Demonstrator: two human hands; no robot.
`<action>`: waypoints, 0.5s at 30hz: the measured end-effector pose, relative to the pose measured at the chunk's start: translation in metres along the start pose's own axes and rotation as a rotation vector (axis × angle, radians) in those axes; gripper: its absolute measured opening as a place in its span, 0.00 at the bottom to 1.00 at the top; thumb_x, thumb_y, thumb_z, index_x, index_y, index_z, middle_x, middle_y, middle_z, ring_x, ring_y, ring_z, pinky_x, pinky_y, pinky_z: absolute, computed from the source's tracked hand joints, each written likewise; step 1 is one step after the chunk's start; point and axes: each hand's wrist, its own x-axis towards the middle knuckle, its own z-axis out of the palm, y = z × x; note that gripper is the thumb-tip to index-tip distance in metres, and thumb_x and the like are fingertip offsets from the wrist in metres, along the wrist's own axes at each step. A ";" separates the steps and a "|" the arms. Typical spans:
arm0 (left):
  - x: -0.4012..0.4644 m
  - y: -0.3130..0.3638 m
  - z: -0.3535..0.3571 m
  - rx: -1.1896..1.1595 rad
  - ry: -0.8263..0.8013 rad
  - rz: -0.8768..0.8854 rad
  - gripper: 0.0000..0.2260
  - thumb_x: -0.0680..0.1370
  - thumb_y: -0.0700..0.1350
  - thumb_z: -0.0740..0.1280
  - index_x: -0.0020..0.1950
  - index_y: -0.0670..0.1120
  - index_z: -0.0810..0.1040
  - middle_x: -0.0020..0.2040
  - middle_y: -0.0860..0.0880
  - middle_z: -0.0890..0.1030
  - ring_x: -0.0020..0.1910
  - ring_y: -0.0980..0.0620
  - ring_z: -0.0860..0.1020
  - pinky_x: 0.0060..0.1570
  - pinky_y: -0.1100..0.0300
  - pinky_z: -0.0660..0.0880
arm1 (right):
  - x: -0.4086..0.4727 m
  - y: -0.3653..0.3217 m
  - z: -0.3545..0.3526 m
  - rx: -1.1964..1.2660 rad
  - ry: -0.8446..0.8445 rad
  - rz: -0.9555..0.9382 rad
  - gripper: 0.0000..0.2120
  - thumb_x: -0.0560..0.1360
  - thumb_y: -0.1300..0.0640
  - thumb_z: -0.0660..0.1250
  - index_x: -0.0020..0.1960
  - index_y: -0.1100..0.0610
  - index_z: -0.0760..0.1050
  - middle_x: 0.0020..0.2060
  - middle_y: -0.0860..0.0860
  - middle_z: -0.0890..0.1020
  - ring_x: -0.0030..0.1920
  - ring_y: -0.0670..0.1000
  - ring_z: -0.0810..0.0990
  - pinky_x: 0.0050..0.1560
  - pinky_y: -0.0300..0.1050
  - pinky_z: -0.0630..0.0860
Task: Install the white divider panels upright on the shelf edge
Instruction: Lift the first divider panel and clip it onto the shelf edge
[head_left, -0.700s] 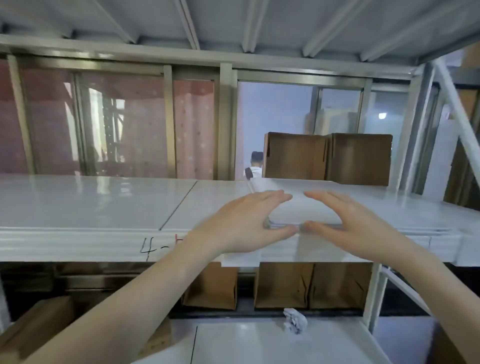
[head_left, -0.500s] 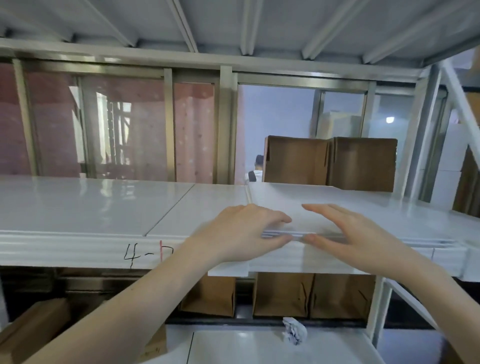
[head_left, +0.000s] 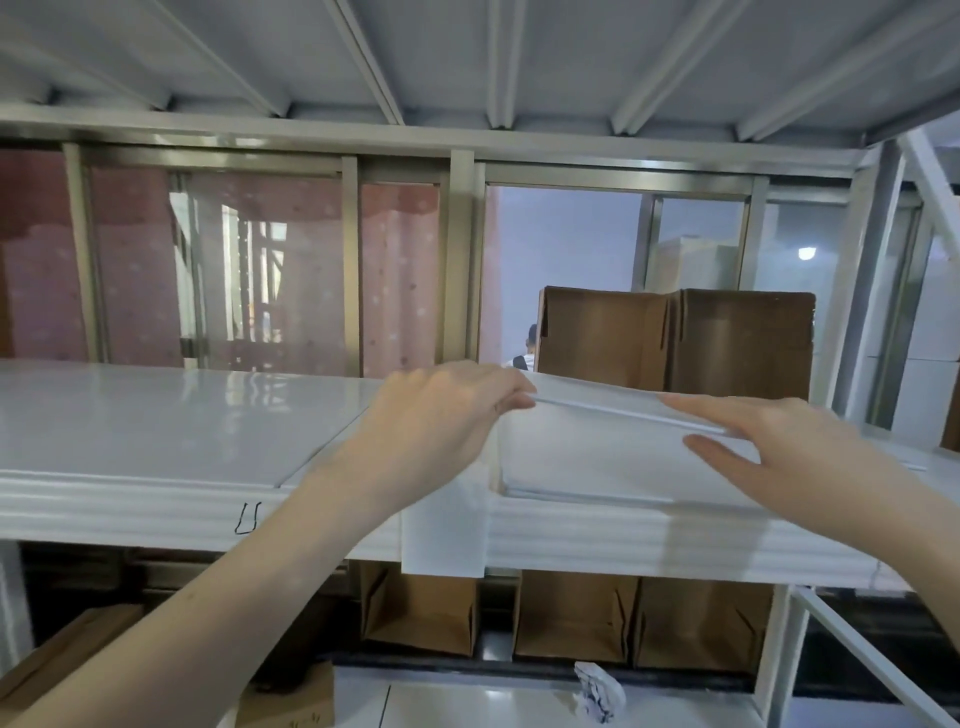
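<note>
A white divider panel (head_left: 597, 452) stands nearly upright on the front edge of the white shelf (head_left: 156, 431), its broad face toward the camera and its top edge tipped slightly, higher at the left than at the right. It is thin, plain and matte white, with a narrow pale rim along the top; its lower edge sits at the shelf's front lip. The left hand (head_left: 441, 421) pinches the panel's upper left corner, fingers curled over the top edge. The right hand (head_left: 769, 457) holds the upper right end, fingers laid flat along the top and thumb pressed on the front face. A small white tab (head_left: 444, 535) hangs over the shelf's ribbed front rail just below the left hand. Behind the panel, two brown cardboard boxes (head_left: 675, 343) stand on the shelf. A black handwritten mark (head_left: 248, 518) shows on the rail.
</note>
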 end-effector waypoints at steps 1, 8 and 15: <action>0.000 -0.002 -0.003 0.013 0.053 -0.017 0.16 0.77 0.53 0.55 0.48 0.50 0.82 0.43 0.55 0.86 0.38 0.50 0.84 0.26 0.64 0.68 | 0.003 -0.001 0.000 -0.002 0.012 -0.001 0.20 0.78 0.48 0.54 0.69 0.36 0.58 0.60 0.46 0.79 0.43 0.44 0.80 0.44 0.39 0.76; -0.008 -0.019 -0.022 -0.122 0.303 -0.500 0.24 0.72 0.58 0.69 0.59 0.44 0.69 0.58 0.48 0.71 0.48 0.49 0.77 0.37 0.55 0.72 | 0.020 -0.045 0.013 -0.097 0.173 -0.008 0.21 0.80 0.57 0.50 0.71 0.41 0.58 0.31 0.49 0.73 0.28 0.51 0.69 0.27 0.42 0.67; -0.043 -0.030 -0.031 -0.589 -0.104 -0.658 0.26 0.75 0.58 0.64 0.67 0.46 0.63 0.67 0.50 0.70 0.66 0.53 0.70 0.60 0.60 0.68 | 0.042 -0.115 0.015 -0.018 0.311 -0.085 0.21 0.79 0.62 0.52 0.69 0.46 0.63 0.36 0.54 0.78 0.31 0.58 0.70 0.30 0.46 0.65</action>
